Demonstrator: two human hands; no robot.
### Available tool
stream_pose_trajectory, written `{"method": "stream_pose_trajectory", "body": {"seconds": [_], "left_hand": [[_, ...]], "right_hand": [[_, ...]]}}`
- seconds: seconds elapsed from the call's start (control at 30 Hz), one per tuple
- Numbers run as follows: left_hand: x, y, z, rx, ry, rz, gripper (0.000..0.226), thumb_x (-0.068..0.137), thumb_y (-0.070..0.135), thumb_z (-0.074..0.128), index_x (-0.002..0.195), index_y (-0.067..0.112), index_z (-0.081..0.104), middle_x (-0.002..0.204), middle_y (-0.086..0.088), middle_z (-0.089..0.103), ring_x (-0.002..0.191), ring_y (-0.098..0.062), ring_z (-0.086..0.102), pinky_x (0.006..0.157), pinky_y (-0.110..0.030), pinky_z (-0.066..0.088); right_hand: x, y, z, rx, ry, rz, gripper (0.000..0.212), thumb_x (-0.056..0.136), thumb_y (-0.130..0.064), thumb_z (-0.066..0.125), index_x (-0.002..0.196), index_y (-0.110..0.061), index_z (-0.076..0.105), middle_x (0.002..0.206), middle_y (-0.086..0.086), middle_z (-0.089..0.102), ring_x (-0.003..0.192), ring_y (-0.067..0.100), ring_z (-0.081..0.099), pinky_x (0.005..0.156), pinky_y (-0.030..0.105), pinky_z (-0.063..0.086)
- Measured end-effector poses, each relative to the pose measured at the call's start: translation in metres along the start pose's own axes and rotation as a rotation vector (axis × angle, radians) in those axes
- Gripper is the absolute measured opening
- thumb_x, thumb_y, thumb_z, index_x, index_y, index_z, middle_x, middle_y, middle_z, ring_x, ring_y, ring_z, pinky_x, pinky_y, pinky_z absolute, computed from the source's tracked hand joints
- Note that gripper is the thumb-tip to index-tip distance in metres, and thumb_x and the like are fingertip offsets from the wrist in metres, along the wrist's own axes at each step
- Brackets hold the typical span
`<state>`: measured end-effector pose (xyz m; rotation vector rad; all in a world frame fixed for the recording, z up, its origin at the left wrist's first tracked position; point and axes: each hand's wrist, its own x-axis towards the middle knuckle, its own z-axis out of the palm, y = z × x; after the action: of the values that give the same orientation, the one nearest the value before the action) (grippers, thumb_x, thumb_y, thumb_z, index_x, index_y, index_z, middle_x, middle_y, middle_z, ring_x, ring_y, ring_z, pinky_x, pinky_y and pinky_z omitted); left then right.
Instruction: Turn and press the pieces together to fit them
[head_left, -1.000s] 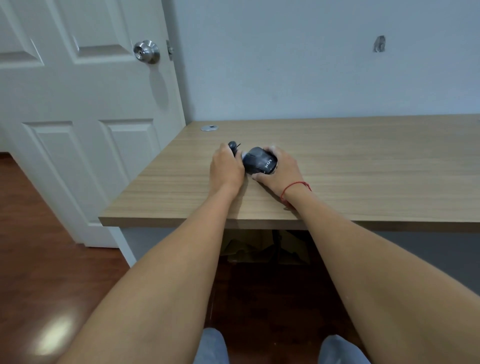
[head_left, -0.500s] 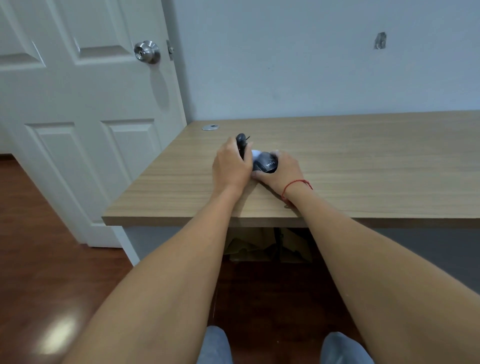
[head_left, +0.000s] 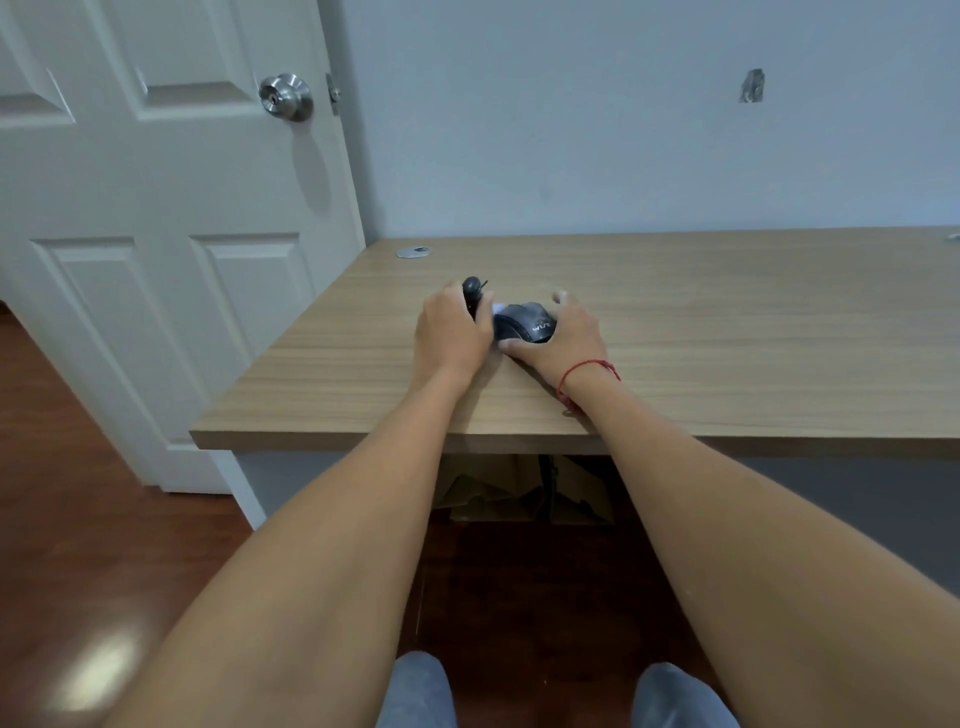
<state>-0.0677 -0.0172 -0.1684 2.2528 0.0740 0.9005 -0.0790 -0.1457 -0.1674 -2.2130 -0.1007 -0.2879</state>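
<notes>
since the earlier frames the right hand (head_left: 558, 340) is seen to have loosened: its fingers are now being lifted and spread over the black mouse (head_left: 525, 323), where before they were being wrapped closer round it. the mouse is being kept on the wooden desk (head_left: 727, 322), near its left end, between the two hands; only its rear hump with pale lettering is being shown, and its front is being hidden behind the left hand (head_left: 453, 332). the right thumb is being laid along the near side of the mouse, and whether the raised fingers are touching it cannot be told, as their tips are being blurred.

the left hand's grip is being closed round a small dark object (head_left: 471, 288), whose rounded top is being shown above the knuckles with a thin strand sticking out; the rest of it is being covered by the fingers, so what it is cannot be made out. a small white patch (head_left: 497, 308) is being glimpsed between the hands.

a red string (head_left: 584, 370) is being worn on the right wrist. a metal disc (head_left: 414, 252) is being seen at the desk's far left corner, beside a white door (head_left: 156, 218) with a round knob (head_left: 286, 97). cardboard (head_left: 498, 493) under the desk is being partly hidden by the arms.
</notes>
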Motion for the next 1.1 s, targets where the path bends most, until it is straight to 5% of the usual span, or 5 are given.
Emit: {"method": "stream_pose_trajectory", "body": {"seconds": [0.1, 0.47, 0.7, 0.87, 1.1], "left_hand": [[-0.004, 0.006, 0.000, -0.142, 0.012, 0.138, 0.034, 0.091, 0.032, 0.060, 0.068, 0.012, 0.045, 0.063, 0.000, 0.049, 0.060, -0.021, 0.048, 0.057, -0.027, 0.034], [-0.006, 0.009, -0.002, -0.116, 0.036, 0.136, 0.041, 0.089, 0.031, 0.062, 0.059, 0.017, 0.039, 0.052, 0.009, 0.040, 0.048, -0.008, 0.041, 0.048, -0.018, 0.030], [0.002, -0.004, 0.002, -0.034, 0.012, -0.084, 0.034, 0.088, 0.033, 0.059, 0.069, 0.005, 0.052, 0.075, -0.015, 0.062, 0.077, -0.036, 0.060, 0.062, -0.034, 0.040], [-0.003, 0.004, -0.001, -0.171, 0.061, 0.022, 0.038, 0.082, 0.027, 0.063, 0.053, 0.012, 0.045, 0.047, 0.004, 0.042, 0.048, -0.016, 0.043, 0.049, -0.027, 0.038], [-0.001, 0.000, 0.000, -0.159, 0.029, 0.005, 0.042, 0.078, 0.030, 0.062, 0.051, 0.004, 0.044, 0.046, -0.002, 0.043, 0.048, -0.020, 0.041, 0.048, -0.035, 0.038]], "right_hand": [[0.002, 0.001, 0.001, -0.084, 0.004, 0.012, 0.060, 0.071, -0.044, 0.076, 0.120, -0.018, 0.054, 0.117, 0.004, 0.065, 0.111, 0.026, 0.060, 0.099, 0.041, 0.046], [0.006, 0.004, 0.005, -0.149, 0.025, 0.017, 0.046, 0.072, -0.052, 0.071, 0.103, -0.020, 0.059, 0.095, -0.002, 0.065, 0.096, 0.023, 0.063, 0.094, 0.041, 0.048], [0.007, 0.005, 0.004, -0.076, -0.002, -0.005, 0.030, 0.084, -0.040, 0.051, 0.091, -0.016, 0.065, 0.084, 0.001, 0.065, 0.091, 0.026, 0.063, 0.090, 0.039, 0.049], [0.017, 0.008, 0.010, -0.183, 0.055, 0.011, 0.040, 0.095, -0.046, 0.039, 0.105, -0.018, 0.066, 0.101, 0.006, 0.071, 0.103, 0.026, 0.062, 0.109, 0.045, 0.036], [0.019, 0.010, 0.012, -0.224, 0.072, 0.017, 0.039, 0.097, -0.047, 0.036, 0.107, -0.022, 0.065, 0.098, 0.002, 0.070, 0.104, 0.023, 0.061, 0.117, 0.046, 0.022]]}}
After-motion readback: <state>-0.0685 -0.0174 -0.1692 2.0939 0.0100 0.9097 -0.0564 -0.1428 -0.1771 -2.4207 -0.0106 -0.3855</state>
